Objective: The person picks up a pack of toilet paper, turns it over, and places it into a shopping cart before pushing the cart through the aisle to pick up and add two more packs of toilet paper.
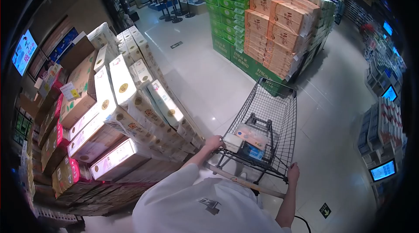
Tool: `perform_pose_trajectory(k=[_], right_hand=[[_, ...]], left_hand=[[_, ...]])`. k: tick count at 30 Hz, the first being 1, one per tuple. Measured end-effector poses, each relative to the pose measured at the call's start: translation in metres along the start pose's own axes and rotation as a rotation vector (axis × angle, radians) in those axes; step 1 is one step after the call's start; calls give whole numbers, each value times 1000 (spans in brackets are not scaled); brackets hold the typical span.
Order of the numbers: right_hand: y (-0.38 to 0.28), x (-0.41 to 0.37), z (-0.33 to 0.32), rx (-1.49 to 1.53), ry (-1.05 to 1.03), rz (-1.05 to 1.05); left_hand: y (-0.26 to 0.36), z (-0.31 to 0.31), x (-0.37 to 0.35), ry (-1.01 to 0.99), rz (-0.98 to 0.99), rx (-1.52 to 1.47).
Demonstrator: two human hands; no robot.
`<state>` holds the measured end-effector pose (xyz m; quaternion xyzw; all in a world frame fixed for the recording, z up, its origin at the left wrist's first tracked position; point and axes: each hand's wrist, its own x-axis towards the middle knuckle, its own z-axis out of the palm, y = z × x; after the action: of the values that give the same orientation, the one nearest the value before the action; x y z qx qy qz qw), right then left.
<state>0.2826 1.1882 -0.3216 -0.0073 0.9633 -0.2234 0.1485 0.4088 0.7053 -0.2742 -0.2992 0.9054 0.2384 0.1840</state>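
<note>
A dark wire shopping cart stands in front of me, its handle bar close to my body. My left hand is closed on the cart's left rim. On the right rim, near the back corner, my right hand is closed as well. Inside the cart lie a pale pack, a clear-lidded package with orange contents and a blue pack, close together at the end nearest me.
Stacked white tissue packs and cardboard boxes rise at the left. Beyond the cart stands a display of green and orange packs. Standing fans are farther back. Shelves with lit screens line the right.
</note>
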Motion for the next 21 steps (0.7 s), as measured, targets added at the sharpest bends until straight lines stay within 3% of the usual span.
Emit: perform_pose_trajectory(k=[8, 21], right_hand=[[-19, 78, 2, 81, -49, -105], [-76, 169, -8, -180, -28, -214]], left_hand=[[8, -8, 24, 90, -86, -16], [21, -23, 48, 158, -200, -11]])
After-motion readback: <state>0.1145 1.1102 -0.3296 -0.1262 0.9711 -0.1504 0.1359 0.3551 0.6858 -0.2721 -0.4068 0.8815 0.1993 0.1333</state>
